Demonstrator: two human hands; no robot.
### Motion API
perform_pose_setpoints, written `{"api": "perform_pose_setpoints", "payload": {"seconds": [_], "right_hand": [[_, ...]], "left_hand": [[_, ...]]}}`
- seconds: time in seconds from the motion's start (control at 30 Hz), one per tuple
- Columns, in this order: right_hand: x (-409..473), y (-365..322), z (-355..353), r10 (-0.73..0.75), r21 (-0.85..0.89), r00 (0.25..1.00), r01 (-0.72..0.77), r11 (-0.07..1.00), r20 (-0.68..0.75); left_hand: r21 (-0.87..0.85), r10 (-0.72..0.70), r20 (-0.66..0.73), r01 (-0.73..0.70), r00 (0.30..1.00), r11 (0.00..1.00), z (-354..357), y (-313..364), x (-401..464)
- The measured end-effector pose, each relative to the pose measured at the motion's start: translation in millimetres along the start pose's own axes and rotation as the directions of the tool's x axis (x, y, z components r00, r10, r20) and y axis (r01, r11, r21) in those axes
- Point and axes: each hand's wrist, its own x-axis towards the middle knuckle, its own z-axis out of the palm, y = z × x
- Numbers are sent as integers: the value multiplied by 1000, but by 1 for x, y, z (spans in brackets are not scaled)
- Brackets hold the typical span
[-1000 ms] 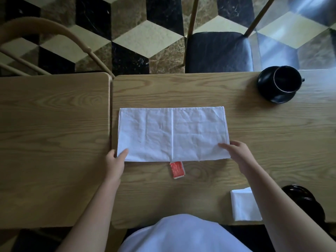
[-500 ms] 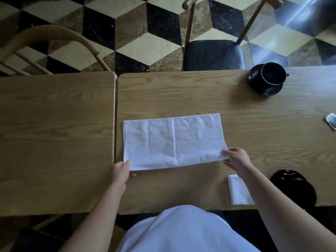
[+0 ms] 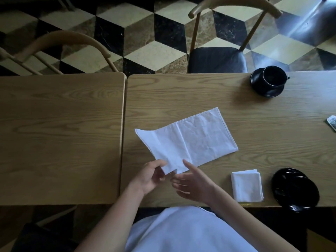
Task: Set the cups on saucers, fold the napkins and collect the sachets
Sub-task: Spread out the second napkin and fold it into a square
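A white napkin (image 3: 190,140), folded to a long rectangle, lies slanted on the right wooden table (image 3: 181,95). My left hand (image 3: 151,176) pinches its near corner. My right hand (image 3: 192,180) is beside that corner, fingers spread, one fingertip on the cloth. A small folded napkin (image 3: 246,185) lies at the near edge. A black cup sits on a black saucer (image 3: 267,81) at the far right. Another black saucer (image 3: 295,190) overhangs the near edge; I cannot tell what is on it. A pale sachet (image 3: 331,122) shows at the right border.
A second wooden table (image 3: 60,135) adjoins on the left with a narrow gap. Two wooden chairs, one with a dark seat (image 3: 217,60), stand beyond the far edge over a tiled floor. My white clothing fills the bottom.
The napkin has turned from square to slanted. My left hand has pulled its near left corner toward the middle, and my right hand has left the right corner and come beside the left hand. The red sachet is out of sight.
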Motion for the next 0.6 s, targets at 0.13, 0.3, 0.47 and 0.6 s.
{"api": "perform_pose_setpoints", "payload": {"seconds": [0.13,0.3,0.47,0.6], "right_hand": [[-6,1,22,-165,128,986,165,978,-9],[-15,-9,26,-285,174,956,294,940,-75],[-62,-65,29,-553,-33,819,555,831,-154],[-118,-158,42,-707,-18,681,718,696,-190]], "left_hand": [[321,77,-49,-57,996,945,9,8,1],[5,90,-227,-91,970,996,3,40,20],[-127,141,-269,-180,953,976,15,111,28],[-117,290,-77,-297,954,948,65,189,5]]}}
